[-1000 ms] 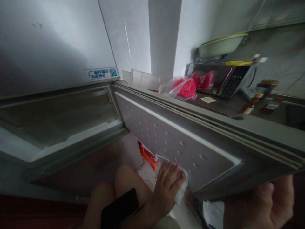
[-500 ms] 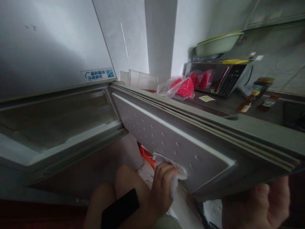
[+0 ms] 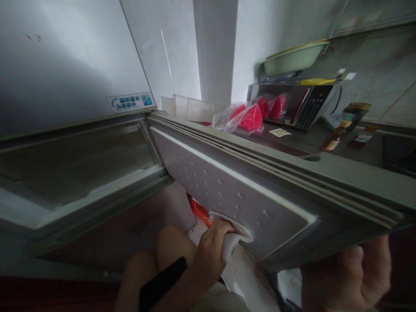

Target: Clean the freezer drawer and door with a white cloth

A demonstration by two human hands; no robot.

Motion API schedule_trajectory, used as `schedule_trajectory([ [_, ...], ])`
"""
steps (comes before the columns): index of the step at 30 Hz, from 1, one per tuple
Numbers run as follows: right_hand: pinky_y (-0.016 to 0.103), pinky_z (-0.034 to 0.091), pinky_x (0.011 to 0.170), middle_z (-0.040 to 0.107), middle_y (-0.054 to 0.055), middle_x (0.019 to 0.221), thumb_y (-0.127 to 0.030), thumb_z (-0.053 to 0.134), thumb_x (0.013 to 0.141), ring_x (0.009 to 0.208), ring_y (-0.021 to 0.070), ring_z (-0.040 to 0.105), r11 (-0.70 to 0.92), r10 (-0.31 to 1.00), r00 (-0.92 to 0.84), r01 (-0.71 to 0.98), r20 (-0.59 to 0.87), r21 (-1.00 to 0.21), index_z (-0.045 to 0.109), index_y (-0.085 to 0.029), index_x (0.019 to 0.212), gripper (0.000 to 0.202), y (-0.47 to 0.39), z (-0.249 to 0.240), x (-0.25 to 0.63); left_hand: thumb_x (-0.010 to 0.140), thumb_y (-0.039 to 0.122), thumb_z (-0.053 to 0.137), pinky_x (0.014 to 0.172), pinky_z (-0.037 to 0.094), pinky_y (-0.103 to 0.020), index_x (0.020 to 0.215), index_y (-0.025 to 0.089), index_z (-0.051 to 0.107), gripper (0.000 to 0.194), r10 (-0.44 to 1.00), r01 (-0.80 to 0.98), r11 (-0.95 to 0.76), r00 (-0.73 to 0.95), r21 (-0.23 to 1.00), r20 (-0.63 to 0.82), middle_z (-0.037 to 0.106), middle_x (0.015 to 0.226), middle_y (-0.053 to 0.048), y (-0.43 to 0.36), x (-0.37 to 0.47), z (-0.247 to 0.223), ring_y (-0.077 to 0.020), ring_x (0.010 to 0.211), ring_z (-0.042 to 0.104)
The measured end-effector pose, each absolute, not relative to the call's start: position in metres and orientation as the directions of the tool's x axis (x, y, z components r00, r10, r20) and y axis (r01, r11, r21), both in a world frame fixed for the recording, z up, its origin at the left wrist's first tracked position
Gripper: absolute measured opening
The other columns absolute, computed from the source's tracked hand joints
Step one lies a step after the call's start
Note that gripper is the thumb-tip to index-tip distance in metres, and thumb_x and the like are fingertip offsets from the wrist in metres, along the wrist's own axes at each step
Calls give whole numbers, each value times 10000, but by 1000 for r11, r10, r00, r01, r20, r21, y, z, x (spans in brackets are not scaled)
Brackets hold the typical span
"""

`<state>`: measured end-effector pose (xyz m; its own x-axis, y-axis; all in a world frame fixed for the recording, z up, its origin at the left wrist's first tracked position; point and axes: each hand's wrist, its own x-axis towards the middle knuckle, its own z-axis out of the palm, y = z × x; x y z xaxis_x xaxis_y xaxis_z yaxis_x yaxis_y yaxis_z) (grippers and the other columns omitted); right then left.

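Observation:
My left hand point(image 3: 212, 247) is closed on a white cloth point(image 3: 232, 242), pressing it against the lower edge of the dimpled inner panel of a refrigerator door point(image 3: 208, 177). The door stands swung out in front of me. At the lower right, my right hand point(image 3: 351, 277) grips the door's outer end from below, its thumb pointing up; part of it is dark and blurred. To the left is the refrigerator's opened compartment point(image 3: 78, 169). A black flat object point(image 3: 162, 281) shows over my left forearm.
Beyond the door, a counter holds red items in clear plastic point(image 3: 248, 117), a microwave point(image 3: 299, 104) with a pale green basin point(image 3: 295, 58) above it, and several bottles and jars, one an amber bottle point(image 3: 334, 138). Something orange point(image 3: 199, 210) lies under the door. My bare knees point(image 3: 175, 242) are close below.
My left hand has slid slightly left and tilted along the panel's lower edge with the cloth. My right hand keeps its hold on the door. The view has shifted slightly.

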<state>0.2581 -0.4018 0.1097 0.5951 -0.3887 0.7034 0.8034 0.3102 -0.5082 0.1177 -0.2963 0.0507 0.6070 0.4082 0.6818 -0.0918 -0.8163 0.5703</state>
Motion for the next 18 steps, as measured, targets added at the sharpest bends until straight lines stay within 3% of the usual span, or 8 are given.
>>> schedule_trajectory([
  [4,509,407,1034,685,-14,1068,-189,639,729,1051,263,617,300,-402,594,804,697,-513,679,-235,1069,345,-402,105,258,852,286,542,594,467,-202,878,187,551,102,683,-62,-446,621,893,384,629,760,-1,-295,118,48,-121,673,597],
  [9,483,409,1041,685,-22,1066,-208,648,738,1036,252,623,288,-400,570,822,718,-492,680,-236,1068,332,-401,107,258,816,432,579,532,409,-190,837,170,552,265,768,-61,-122,627,991,133,543,696,22,-299,121,47,-105,605,508],
  [12,517,365,1067,680,-29,1079,-266,639,764,1076,262,598,278,-347,578,816,739,-507,675,-270,1078,316,-402,112,257,856,402,541,604,423,-212,859,169,571,234,735,-80,-175,652,981,184,548,752,4,-303,120,50,-119,670,517],
  [18,561,370,1044,674,-26,1093,-269,640,760,1051,281,607,277,-352,593,805,724,-525,670,-285,1083,324,-404,110,255,904,216,456,837,424,-272,1000,189,555,140,506,-119,-611,702,783,502,566,957,-52,-312,114,61,-163,924,540],
])
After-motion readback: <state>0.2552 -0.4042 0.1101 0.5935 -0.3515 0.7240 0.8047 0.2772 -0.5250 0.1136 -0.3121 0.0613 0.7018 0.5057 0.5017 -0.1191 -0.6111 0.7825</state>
